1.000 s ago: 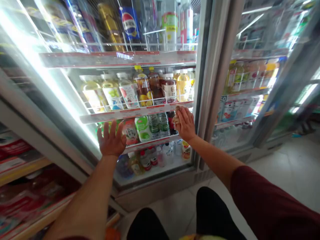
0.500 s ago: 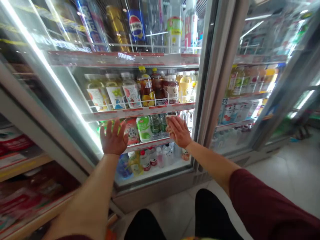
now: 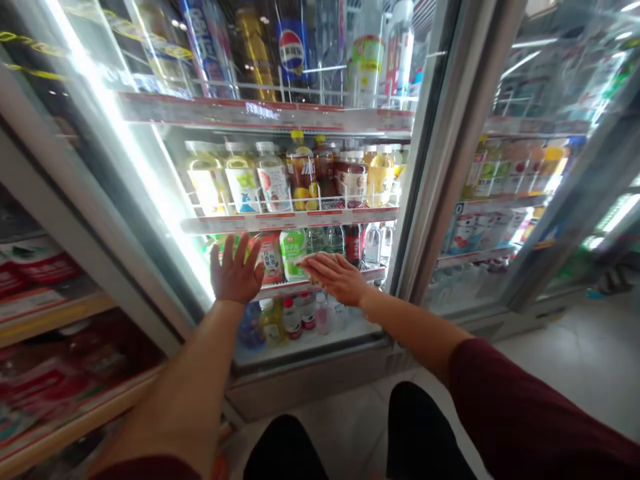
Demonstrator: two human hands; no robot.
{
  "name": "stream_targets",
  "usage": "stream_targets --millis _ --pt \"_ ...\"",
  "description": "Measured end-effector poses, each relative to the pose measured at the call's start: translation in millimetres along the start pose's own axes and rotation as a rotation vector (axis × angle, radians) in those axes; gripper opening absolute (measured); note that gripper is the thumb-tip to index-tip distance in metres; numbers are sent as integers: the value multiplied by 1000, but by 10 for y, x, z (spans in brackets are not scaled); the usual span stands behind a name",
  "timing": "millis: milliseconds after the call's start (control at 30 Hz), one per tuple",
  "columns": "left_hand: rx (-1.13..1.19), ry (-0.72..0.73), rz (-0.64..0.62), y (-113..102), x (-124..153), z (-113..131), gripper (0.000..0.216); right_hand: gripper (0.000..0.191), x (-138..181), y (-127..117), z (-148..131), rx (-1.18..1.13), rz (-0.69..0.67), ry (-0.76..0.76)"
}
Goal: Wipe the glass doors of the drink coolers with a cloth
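Note:
My left hand (image 3: 238,270) lies with fingers spread, palm against the glass door (image 3: 310,343) of a lit drinks cooler; nothing is in it. To its right, my right hand (image 3: 337,277) is held flat on the same glass. A pale cloth (image 3: 301,263) peeks out at its fingertips, mostly hidden beneath the hand. Behind the glass near the right hand stand a green-labelled bottle (image 3: 293,252) and several clear bottles. A red carton-like package (image 3: 271,257) shows just beside my left fingers.
Shelves of bottles (image 3: 300,177) fill the cooler behind the glass. A metal door frame (image 3: 445,160) runs down the right, with another cooler section beyond it. At left is a shelf (image 3: 55,317) with red packages. My knees (image 3: 285,450) show low, above the tiled floor (image 3: 565,360).
My right hand has slid left and slightly down across the glass with the cloth, closer to my left hand. The left hand stays spread on the door. The view has shifted slightly.

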State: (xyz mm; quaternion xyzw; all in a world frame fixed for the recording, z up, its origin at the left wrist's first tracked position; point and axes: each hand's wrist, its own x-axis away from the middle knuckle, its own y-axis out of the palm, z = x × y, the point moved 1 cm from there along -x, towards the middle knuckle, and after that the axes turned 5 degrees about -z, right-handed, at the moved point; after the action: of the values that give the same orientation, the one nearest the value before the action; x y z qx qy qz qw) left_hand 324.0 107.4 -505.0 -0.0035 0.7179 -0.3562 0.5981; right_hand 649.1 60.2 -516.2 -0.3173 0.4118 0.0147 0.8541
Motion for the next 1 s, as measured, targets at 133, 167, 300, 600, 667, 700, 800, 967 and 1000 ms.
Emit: stream_targets --millis 133,167,300,600,667,700,800,967,1000 --pt "-2 4 -6 -11 2 10 56 90 -211 -36 87 -66 -68 -22" --pt "-1 5 -5 -11 2 13 56 90 -306 -56 129 -74 -71 15" --pt "10 3 -2 -11 2 33 55 87 -466 7 43 -82 -37 122" --pt "48 -19 -46 -33 1 56 58 73 -713 150 -141 -139 -111 -9" --pt "66 -30 -63 -29 0 58 58 74 -830 133 -121 -121 -58 107" --pt "68 -33 -66 -27 0 59 59 73 -832 146 -150 -111 -35 137" --pt "42 -13 -49 -20 1 64 58 67 -638 259 -349 -93 -27 24" --pt "12 -5 -32 -16 10 67 57 65 -479 318 -396 -118 -169 -214" --pt "14 -11 -33 -19 11 69 57 65 -538 279 -333 -129 -176 -201"
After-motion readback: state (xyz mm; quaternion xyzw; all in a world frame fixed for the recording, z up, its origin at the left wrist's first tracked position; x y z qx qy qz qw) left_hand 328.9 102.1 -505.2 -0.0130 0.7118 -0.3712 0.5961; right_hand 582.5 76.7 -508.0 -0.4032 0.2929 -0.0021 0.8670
